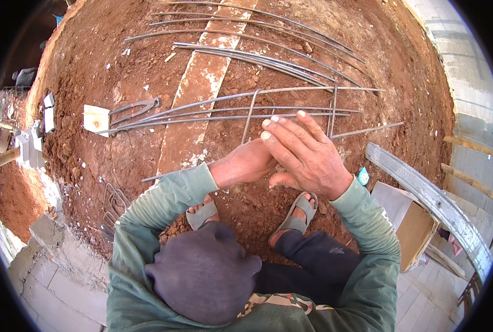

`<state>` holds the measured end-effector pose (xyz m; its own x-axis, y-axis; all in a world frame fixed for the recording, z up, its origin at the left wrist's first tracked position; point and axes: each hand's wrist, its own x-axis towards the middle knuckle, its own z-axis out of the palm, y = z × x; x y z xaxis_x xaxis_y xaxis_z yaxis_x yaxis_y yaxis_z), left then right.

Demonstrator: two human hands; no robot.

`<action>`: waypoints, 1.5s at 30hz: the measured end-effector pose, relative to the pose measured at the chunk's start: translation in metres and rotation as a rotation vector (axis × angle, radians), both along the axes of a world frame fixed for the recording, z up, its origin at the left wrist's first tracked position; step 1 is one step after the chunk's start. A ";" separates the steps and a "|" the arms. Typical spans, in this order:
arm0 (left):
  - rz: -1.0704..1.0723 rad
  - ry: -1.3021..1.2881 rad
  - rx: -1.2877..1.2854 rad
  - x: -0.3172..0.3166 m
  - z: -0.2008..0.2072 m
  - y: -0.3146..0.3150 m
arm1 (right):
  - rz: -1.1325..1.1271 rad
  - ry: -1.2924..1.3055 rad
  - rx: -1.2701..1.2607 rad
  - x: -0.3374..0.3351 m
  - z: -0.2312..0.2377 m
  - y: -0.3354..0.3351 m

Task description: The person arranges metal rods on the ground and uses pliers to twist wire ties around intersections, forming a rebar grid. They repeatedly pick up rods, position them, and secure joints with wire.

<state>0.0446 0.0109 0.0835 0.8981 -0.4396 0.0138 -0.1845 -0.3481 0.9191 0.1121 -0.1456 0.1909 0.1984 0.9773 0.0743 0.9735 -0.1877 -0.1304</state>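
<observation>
Fingers [292,136] of right hand [318,157]: extended, visibly holding nothing, overlapping steel bars' [251,109] near edge in view. Left hand [245,161]: fingers hidden, grip indeterminable.

Before us, rods [257,59] lie across a board [205,70], with pincers [149,104] to the left, just right of a square piece [96,118]; at our right, a box [419,232] sits beside a metal channel [432,200].

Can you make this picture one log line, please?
left hand: fingers mostly hidden | right hand: open, overlapping left in view | metal rods: beyond hands | pincers: on dirt
</observation>
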 end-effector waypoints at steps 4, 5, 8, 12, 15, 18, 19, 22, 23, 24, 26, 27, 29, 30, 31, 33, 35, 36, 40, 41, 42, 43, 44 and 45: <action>-0.191 -0.047 0.420 0.009 0.016 0.009 | -0.295 0.105 -0.486 -0.004 -0.010 -0.027; -0.055 -0.168 0.360 0.009 0.021 0.014 | -0.304 0.111 -0.434 -0.003 -0.012 -0.034; 0.363 -0.792 0.290 0.009 0.030 0.026 | -0.464 0.164 -0.302 -0.007 -0.014 -0.048; 0.568 -0.569 -0.007 -0.022 0.036 0.018 | -0.724 0.385 -0.113 -0.024 -0.021 -0.049; 0.568 0.421 -0.510 -0.014 0.023 0.015 | -0.740 0.710 0.054 -0.045 -0.035 -0.038; 0.560 0.550 -1.105 -0.003 0.013 0.018 | -0.712 0.803 -0.023 -0.062 -0.048 -0.029; 0.508 0.600 -1.192 -0.002 0.011 0.019 | -0.698 0.813 0.019 -0.068 -0.053 -0.026; 0.503 0.507 -1.143 -0.006 0.014 0.016 | -0.669 0.820 0.010 -0.079 -0.064 -0.020; 0.512 0.491 -1.150 -0.007 0.016 0.015 | -0.691 0.873 -0.059 -0.082 -0.067 -0.019; 0.520 0.475 -1.156 -0.008 0.017 0.014 | -0.685 0.894 -0.043 -0.085 -0.069 -0.018; 0.555 0.460 -1.138 -0.010 0.021 0.012 | -0.672 0.936 -0.011 -0.090 -0.074 -0.015; 0.581 0.458 -1.115 -0.011 0.022 0.010 | -0.665 0.936 -0.010 -0.092 -0.076 -0.014; 0.628 0.463 -1.127 -0.011 0.024 0.008 | -0.659 0.953 -0.021 -0.095 -0.079 -0.013; 0.647 0.470 -1.161 -0.010 0.024 0.008 | -0.664 0.955 -0.023 -0.096 -0.079 -0.012; 0.694 0.513 -1.173 -0.010 0.024 0.006 | -0.679 0.973 -0.041 -0.097 -0.079 -0.012; 0.716 0.451 -1.249 -0.009 0.025 0.005 | -0.702 0.991 -0.016 -0.098 -0.079 -0.012; 0.745 0.434 -1.281 -0.008 0.026 0.005 | -0.713 0.988 0.069 -0.101 -0.078 -0.012; 0.749 0.430 -1.286 -0.008 0.026 0.006 | -0.712 0.999 0.097 -0.102 -0.077 -0.012; 0.739 0.429 -1.316 -0.008 0.027 0.012 | -0.732 1.029 0.157 -0.105 -0.076 -0.012; 0.739 0.428 -1.309 -0.008 0.028 0.012 | -0.749 1.032 0.159 -0.106 -0.076 -0.012; 0.736 0.426 -1.301 -0.009 0.028 0.012 | -0.738 1.031 0.146 -0.106 -0.076 -0.013; 0.731 0.435 -1.289 -0.009 0.029 0.012 | -0.735 1.025 0.136 -0.107 -0.076 -0.013; 0.736 0.430 -1.299 -0.010 0.029 0.011 | -0.737 1.036 0.102 -0.108 -0.075 -0.014; 0.740 0.435 -1.307 -0.010 0.029 0.010 | -0.738 1.027 0.131 -0.108 -0.075 -0.015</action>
<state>0.0345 0.0212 0.1127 0.9373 0.1939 -0.2896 0.0108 0.8143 0.5803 0.0039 -0.1611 0.1160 0.7139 0.6072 -0.3488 0.0841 -0.5688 -0.8182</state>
